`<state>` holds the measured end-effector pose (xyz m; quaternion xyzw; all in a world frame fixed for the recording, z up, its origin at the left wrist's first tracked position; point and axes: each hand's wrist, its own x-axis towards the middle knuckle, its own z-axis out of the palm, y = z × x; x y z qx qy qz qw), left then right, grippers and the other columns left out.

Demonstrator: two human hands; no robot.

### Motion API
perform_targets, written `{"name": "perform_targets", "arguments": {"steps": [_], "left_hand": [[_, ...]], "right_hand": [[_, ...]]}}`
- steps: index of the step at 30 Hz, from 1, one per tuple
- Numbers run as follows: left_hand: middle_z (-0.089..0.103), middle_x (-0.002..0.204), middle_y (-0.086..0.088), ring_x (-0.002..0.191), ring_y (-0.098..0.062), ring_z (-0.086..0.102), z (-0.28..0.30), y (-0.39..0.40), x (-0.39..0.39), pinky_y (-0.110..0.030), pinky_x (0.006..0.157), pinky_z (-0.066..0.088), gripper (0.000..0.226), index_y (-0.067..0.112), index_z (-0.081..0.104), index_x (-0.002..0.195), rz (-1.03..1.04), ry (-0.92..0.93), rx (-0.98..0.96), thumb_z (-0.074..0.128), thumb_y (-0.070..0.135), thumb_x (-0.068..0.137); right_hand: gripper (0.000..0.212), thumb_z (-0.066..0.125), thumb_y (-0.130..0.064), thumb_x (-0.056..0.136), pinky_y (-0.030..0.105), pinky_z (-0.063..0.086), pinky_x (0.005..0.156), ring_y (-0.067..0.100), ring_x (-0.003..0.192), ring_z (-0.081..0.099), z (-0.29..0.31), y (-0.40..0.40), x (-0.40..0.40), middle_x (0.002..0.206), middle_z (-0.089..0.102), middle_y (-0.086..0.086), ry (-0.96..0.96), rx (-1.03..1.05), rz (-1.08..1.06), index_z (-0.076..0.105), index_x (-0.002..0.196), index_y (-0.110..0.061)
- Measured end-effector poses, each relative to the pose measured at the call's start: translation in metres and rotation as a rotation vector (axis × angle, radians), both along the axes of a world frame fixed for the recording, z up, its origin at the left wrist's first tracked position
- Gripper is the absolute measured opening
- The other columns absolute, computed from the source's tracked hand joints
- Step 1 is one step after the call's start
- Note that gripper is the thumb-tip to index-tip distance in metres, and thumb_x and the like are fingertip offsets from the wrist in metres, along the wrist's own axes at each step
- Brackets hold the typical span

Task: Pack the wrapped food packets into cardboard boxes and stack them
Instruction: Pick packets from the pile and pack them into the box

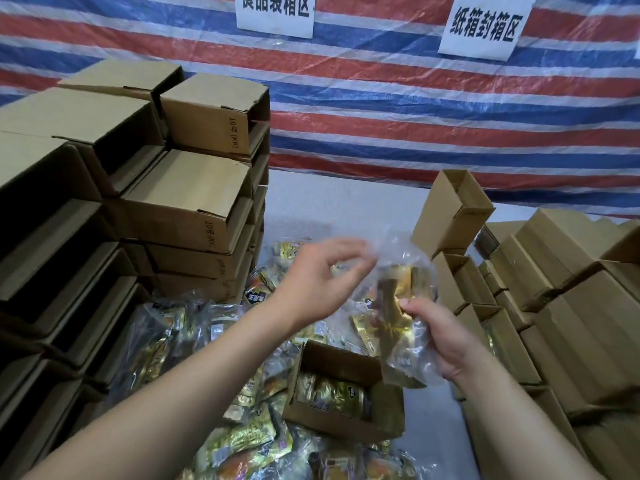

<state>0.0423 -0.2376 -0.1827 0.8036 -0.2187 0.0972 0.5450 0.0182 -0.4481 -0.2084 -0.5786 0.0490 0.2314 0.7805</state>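
An open cardboard box [349, 360] sits on the table near the middle, with gold packets inside. Above it my right hand [446, 344] grips a clear plastic bag [403, 289] holding gold wrapped packets. My left hand [322, 275] is raised beside the bag's top, blurred, its fingers loosely spread near the plastic. Whether it touches the bag is unclear. A heap of wrapped food packets [249, 441] lies on the table around the box.
Stacks of empty open boxes [187, 202] rise on the left. More boxes [568, 306] stand in rows on the right, one box [450, 213] tilted on top. A striped tarp [415, 109] with paper signs hangs behind the white table [339, 199].
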Motion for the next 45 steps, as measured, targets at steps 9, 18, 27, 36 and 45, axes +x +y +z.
{"name": "perform_targets", "arguments": {"steps": [9, 18, 27, 36, 45], "left_hand": [[0.06, 0.135, 0.015, 0.128, 0.004, 0.048, -0.101, 0.048, -0.047, -0.018, 0.114, 0.03, 0.04, 0.023, 0.073, 0.116, -0.265, 0.283, 0.448, 0.054, 0.0, 0.089], [0.025, 0.161, 0.012, 0.145, -0.008, 0.028, -0.159, 0.043, -0.054, -0.032, 0.121, 0.023, 0.058, 0.031, 0.028, 0.154, 0.028, 0.566, 0.471, 0.05, 0.039, 0.101], [0.035, 0.152, 0.014, 0.133, 0.003, 0.031, -0.172, 0.043, -0.053, -0.015, 0.107, 0.022, 0.052, 0.028, 0.03, 0.154, 0.024, 0.7, 0.277, 0.041, 0.038, 0.105], [0.061, 0.127, 0.013, 0.111, 0.0, 0.06, -0.179, 0.038, -0.057, -0.033, 0.097, 0.052, 0.038, 0.036, 0.044, 0.14, 0.06, 0.661, 0.193, 0.046, 0.036, 0.102], [0.063, 0.107, 0.021, 0.091, -0.003, 0.066, -0.185, 0.038, -0.058, -0.03, 0.083, 0.057, 0.033, 0.047, 0.041, 0.133, 0.063, 0.682, 0.182, 0.046, 0.038, 0.102]], "right_hand": [[0.074, 0.06, -0.046, 0.061, 0.013, 0.045, 0.064, -0.006, 0.077, 0.059, -0.03, 0.011, -0.01, 0.094, 0.06, -0.019, -0.374, -1.166, 0.556, 0.045, 0.133, -0.047], [0.056, 0.055, -0.037, 0.079, 0.034, 0.046, 0.074, 0.032, 0.101, 0.064, -0.06, 0.069, -0.014, 0.11, 0.066, 0.006, -0.551, -1.689, 1.165, 0.049, 0.134, -0.029], [0.039, 0.056, -0.023, 0.087, 0.029, 0.052, 0.078, 0.027, 0.099, 0.065, -0.129, 0.083, -0.002, 0.109, 0.067, 0.004, -0.16, -1.274, 0.991, 0.054, 0.126, -0.023], [0.075, 0.074, -0.037, 0.082, 0.025, 0.045, 0.1, 0.014, 0.118, 0.058, -0.15, 0.062, -0.003, 0.136, 0.059, -0.004, -0.114, -1.056, 0.829, 0.04, 0.148, -0.028], [0.036, 0.049, -0.046, 0.098, 0.029, 0.044, 0.067, 0.008, 0.067, 0.053, -0.136, 0.052, -0.016, 0.073, 0.06, -0.008, -0.163, -1.082, 0.799, 0.065, 0.078, -0.02]]}}
